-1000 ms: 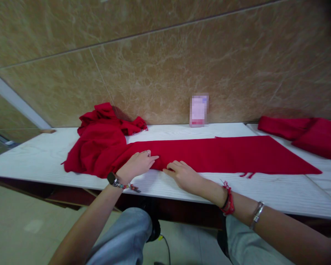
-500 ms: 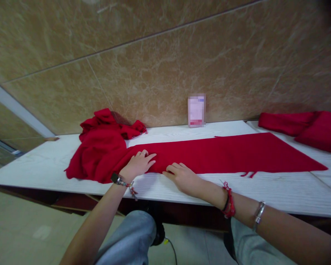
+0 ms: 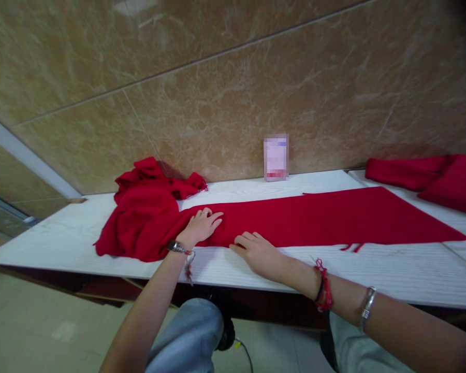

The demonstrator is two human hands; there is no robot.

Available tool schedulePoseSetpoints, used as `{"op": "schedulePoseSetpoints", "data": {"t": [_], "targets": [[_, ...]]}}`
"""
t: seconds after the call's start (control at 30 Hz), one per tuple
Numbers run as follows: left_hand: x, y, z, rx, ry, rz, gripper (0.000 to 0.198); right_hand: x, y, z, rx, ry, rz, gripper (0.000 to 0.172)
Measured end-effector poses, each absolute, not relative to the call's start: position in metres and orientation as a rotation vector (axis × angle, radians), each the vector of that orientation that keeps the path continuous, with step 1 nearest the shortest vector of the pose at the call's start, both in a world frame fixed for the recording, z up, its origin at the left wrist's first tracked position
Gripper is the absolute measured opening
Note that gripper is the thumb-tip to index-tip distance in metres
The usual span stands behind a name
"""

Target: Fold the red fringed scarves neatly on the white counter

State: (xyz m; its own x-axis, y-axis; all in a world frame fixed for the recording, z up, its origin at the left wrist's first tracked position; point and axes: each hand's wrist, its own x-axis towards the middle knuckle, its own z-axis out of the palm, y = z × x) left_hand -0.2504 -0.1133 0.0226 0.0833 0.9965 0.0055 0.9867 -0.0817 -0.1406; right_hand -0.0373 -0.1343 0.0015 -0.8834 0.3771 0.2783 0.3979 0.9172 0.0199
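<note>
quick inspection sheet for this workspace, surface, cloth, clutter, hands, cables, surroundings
surface: white wood-grain tabletop, seam towards the right
cloth: long red cloth, flat in the middle and right, bunched at left, tassels at the near edge
clutter: pale pink packet upright near the wall, its print blurred out; folded red fabric at far right
hands: left hand rests on the cloth; right hand at its near edge, fingers curled, grip unclear
cables: dark cable on the floor
surroundings: marbled tile wall behind, pale floor below
</note>
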Motion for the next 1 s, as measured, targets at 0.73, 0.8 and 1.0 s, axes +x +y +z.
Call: {"op": "schedulePoseSetpoints", "data": {"t": [0.73,0.8,1.0], "targets": [[-0.261,-0.085,0.018,-1.837,-2.572,0.307,0.06,-0.037,-0.134,0.002,-0.596,-2.822,-0.074,0.03],[-0.262,-0.087,0.017,-1.958,-2.434,0.27,0.055,-0.037,-0.134,0.002,-0.593,-2.815,-0.067,0.03],[-0.261,-0.086,0.012,-2.558,-2.043,0.219,0.048,-0.038,-0.133,-0.001,-0.592,-2.789,-0.056,0.029]]}}
